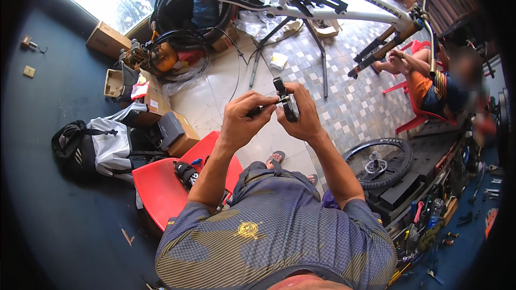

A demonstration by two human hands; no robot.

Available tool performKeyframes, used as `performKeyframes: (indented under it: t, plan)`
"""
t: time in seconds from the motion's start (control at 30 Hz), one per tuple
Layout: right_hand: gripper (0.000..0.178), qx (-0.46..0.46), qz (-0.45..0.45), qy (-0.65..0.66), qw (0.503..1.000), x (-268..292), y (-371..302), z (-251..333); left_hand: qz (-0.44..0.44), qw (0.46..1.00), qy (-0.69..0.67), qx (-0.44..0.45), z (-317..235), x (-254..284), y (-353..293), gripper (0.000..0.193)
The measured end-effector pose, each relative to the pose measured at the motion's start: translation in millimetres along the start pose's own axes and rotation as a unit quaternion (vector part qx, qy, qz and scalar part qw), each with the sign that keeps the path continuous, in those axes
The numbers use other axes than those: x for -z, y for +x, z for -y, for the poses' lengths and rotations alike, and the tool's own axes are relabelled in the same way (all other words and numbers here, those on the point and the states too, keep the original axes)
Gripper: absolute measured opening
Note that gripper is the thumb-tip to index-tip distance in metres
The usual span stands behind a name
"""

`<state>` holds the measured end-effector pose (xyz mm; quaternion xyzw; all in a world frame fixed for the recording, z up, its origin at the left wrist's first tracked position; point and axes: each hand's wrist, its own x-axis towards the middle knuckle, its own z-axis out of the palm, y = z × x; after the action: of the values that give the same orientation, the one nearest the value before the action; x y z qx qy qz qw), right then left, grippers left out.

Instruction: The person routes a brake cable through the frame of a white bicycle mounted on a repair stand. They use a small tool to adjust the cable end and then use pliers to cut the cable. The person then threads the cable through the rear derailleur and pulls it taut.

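black component [291, 108] is pinched mid-air in the right hand [305, 114], the left hand [244, 119] pinching a slim dark piece [254, 111] beside it. work on it seems unfinished: it is off the white bike frame [344, 11], and a wheel [375, 166] lies unmounted.

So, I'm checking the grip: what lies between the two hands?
Head view: a black part, held by the right hand, and a slim dark piece in the left hand.

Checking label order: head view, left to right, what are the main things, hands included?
Yellowish wall plate, black bag, nearest red chair, left hand, right hand, bicycle wheel, silver wrenches.
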<state>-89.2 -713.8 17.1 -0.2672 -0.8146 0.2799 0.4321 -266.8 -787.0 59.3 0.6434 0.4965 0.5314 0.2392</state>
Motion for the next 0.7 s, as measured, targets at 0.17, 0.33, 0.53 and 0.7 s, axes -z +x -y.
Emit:
performKeyframes:
  t: [0.17,0.33,0.53,0.7]
  plan:
    - [0.057,0.041,-0.019,-0.031,0.998,0,-2,-1,-0.013,1.000,0.010,0.011,0,-2,2,0.020]
    - [0.058,0.039,-0.010,-0.025,0.999,-2,-4,2,-0.026,0.999,0.016,0.010,-1,0,3,0.017]
    - [0.051,0.017,-0.002,-0.019,1.000,-3,-6,10,-0.026,0.999,0.026,0.005,2,1,2,0.016]
    - [0.048,0.005,-0.003,-0.038,0.999,-4,-8,15,-0.024,0.999,0.029,0.001,5,1,2,0.014]
